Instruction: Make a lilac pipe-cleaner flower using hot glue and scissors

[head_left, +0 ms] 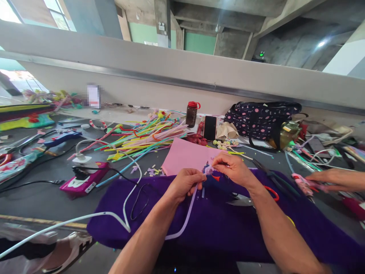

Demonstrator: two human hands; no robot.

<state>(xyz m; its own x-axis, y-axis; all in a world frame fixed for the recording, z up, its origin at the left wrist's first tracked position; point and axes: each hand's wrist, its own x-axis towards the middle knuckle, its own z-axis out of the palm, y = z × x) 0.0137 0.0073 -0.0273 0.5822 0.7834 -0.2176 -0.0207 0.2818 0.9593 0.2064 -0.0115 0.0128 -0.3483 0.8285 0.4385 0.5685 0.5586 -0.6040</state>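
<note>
My left hand (185, 184) is closed, thumb against fingers, around a long lilac pipe cleaner (186, 219) whose free end curves down over the purple cloth (122, 201). At its top sits a small lilac fuzzy piece (209, 170), twisted like a flower. My right hand (232, 167) pinches at the right side of this piece; the fingertips hide the exact grip. A small orange-red tip (216, 178) shows just below it. Scissors (242, 200) with red handles lie on the cloth, partly behind my right forearm.
Behind my hands lies a pink sheet (182, 154). A heap of coloured pipe cleaners (148, 135), a magenta power strip (85, 179) and a white cable (125, 213) are leftward. A bottle (192, 115), a phone (210, 128) and a patterned bag (256, 120) stand behind. Another person's hand (333, 179) reaches in at right.
</note>
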